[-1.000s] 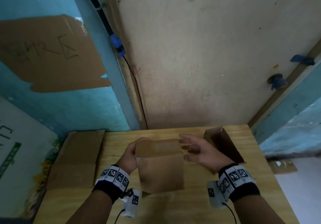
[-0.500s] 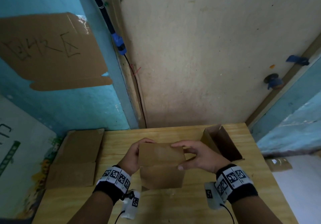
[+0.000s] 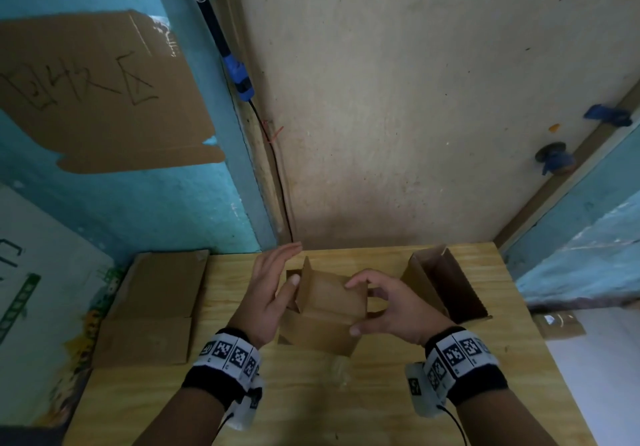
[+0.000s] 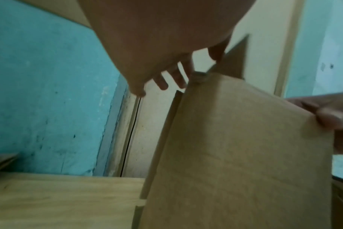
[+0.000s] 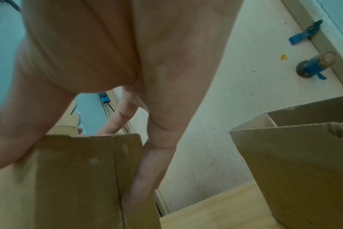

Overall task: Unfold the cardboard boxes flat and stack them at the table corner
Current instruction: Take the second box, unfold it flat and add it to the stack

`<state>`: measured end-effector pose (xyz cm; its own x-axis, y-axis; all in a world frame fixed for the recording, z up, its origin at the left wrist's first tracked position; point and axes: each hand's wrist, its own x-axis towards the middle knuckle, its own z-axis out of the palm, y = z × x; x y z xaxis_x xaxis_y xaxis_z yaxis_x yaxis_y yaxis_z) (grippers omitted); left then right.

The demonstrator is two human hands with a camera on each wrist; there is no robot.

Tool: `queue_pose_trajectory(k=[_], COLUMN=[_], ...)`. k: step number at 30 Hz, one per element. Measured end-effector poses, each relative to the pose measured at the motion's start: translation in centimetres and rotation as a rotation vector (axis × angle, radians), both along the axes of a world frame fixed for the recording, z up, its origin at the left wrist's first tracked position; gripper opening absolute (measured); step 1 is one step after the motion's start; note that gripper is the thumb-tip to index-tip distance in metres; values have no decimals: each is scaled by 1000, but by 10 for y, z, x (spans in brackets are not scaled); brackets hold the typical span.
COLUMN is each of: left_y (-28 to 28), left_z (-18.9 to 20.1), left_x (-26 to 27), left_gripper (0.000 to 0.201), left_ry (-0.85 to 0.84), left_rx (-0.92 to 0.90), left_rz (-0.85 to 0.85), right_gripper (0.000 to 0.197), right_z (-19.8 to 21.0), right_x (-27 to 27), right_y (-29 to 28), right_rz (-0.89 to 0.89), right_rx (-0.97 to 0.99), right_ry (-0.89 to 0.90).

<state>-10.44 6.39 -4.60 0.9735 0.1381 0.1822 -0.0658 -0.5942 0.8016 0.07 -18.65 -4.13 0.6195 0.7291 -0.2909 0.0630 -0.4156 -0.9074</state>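
Scrawled marker strokes on the wall cardboard (image 3: 100, 92) can't be read. Two boxes stand on the worktop (image 3: 311, 400): right hand (image 3: 391, 310) pinches the near box (image 3: 329, 310), left hand (image 3: 270, 293) rests straight-fingered against it; the second box (image 3: 446, 283) sits far right, flattened cardboard (image 3: 156, 307) far left.

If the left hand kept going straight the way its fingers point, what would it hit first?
Probably nothing on the table: the left hand points its straight fingers past the held box toward the beige wall, which it would likely meet first; depth is unclear.

A light wooden table (image 3: 381, 404) carries everything. Flattened cardboard boxes (image 3: 152, 310) lie stacked at its corner left of the left hand; an open-topped cardboard box (image 3: 446, 283) stands right of the right hand.
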Motion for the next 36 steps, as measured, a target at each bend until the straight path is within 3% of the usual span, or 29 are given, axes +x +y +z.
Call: queue_pose_trajectory(k=[3, 5, 9, 11, 21, 28, 33, 36], left_y=[0, -1, -11, -14, -17, -18, -17, -21], left_z=[16, 23, 30, 27, 16, 12, 5, -1], left_x=[1, 2, 8, 13, 20, 25, 26, 22], left_gripper=[49, 66, 116, 123, 105, 100, 99, 92], left_ry=[-82, -46, 213, 293, 320, 287, 293, 249], left_rx=[206, 439, 909, 993, 805, 802, 787, 783], left_rz=[12, -56, -238, -244, -114, -127, -117, -100], right_gripper=[68, 67, 67, 65, 59, 77, 74, 56], right_z=[0, 1, 3, 3, 3, 6, 7, 3], right_x=[4, 7, 10, 10, 15, 19, 20, 16], right_y=[3, 6, 11, 13, 15, 25, 27, 29], right_rz=[-16, -9, 41, 73, 75, 117, 102, 118], right_rx=[12, 24, 22, -16, 13, -74, -123, -154], right_ry=[-33, -60, -75, -82, -66, -94, -139, -149])
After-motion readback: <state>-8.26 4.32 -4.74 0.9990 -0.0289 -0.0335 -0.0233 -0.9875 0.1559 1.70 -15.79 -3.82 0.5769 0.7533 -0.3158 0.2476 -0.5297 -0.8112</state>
